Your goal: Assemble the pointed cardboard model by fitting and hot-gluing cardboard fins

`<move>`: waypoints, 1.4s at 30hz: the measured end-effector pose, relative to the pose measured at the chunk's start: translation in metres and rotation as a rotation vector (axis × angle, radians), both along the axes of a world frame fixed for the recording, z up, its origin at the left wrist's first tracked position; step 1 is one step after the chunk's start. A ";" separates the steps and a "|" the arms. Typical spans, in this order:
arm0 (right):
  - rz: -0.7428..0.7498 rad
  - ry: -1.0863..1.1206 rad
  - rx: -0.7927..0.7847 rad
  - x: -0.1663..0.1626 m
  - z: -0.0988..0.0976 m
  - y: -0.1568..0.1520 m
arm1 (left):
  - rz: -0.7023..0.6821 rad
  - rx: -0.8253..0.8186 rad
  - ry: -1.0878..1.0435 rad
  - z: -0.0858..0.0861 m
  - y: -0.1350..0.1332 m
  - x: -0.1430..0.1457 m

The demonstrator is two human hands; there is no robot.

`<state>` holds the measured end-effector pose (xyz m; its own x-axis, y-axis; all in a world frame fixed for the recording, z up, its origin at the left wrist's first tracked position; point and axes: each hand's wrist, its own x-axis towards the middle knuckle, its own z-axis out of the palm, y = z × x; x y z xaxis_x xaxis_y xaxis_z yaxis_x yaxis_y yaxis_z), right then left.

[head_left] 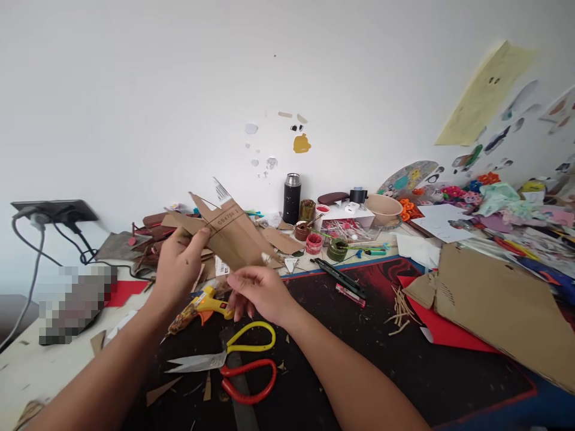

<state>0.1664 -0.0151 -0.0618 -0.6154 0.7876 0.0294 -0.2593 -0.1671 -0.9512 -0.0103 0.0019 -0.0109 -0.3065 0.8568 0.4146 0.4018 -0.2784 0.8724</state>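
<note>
**Slanting cardboard, pinched at one end**

The left hand [177, 266] pinched the cardboard piece [231, 233] at its upper left end, above the black mat [381, 359]. Its long axis ran down to the right, ending just over the right hand [260, 293], whose fingers curled loosely; whether they gripped it could not be told. Scissors [233, 365] lay beneath.

pixelated patch [74, 305]; left hand [177, 263] fingers behind cardboard [233, 236].
</note>
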 end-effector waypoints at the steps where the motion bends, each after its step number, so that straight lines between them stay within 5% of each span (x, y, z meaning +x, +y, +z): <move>1: -0.015 -0.037 0.031 0.000 0.002 -0.003 | 0.045 0.000 0.058 0.004 0.000 -0.007; 5: -0.119 -0.060 0.078 0.005 0.010 -0.006 | 0.220 -0.023 0.229 0.014 0.000 -0.028; 12: -0.402 -0.047 0.102 0.014 0.006 0.014 | -0.067 -0.181 -0.006 0.016 -0.004 -0.023; 18: -0.367 -0.050 0.130 0.013 0.000 0.016 | -0.179 -0.235 0.232 0.015 -0.014 -0.002; 27: -0.534 -0.148 0.284 0.015 -0.001 0.018 | -0.535 -0.447 -0.010 0.008 -0.017 0.010; 42: -0.516 -0.135 0.210 0.017 0.003 0.018 | -0.551 -0.542 0.062 0.016 -0.015 0.006</move>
<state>0.1836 0.0027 -0.0589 -0.1620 0.9728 0.1658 -0.1310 0.1454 -0.9807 -0.0047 -0.0127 0.0050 0.2330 0.9669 -0.1037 0.3820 0.0071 0.9241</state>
